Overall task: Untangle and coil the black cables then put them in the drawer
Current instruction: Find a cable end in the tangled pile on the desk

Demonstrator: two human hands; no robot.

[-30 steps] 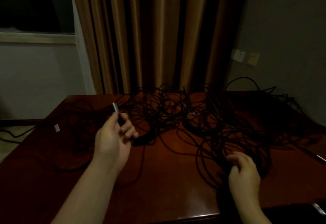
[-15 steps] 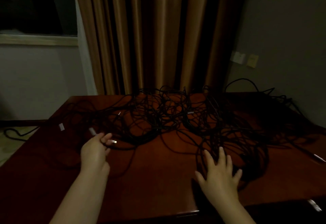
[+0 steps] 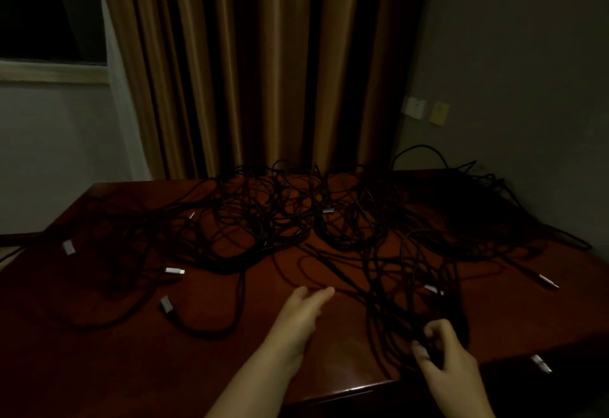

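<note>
R hand pinching strands at near-R edge of black cables tangled across bench, loop's long axis running away from it; L hand fingers extended, strand just ahead

We see a dim, warm-toned picture with heavy grain and soft detail throughout. The window at ten o'clock is black and gives no light. The brightest areas are the curtain folds at twelve o'clock and a small glare streak on the table edge at six o'clock. The black cables merge with their own shadows on the dark red wood, so single strands are hard to follow. The left hand shows motion blur at its fingertips. Wide-angle bending bows the straight lines near the edges, and the corners fall into near-black.
</note>
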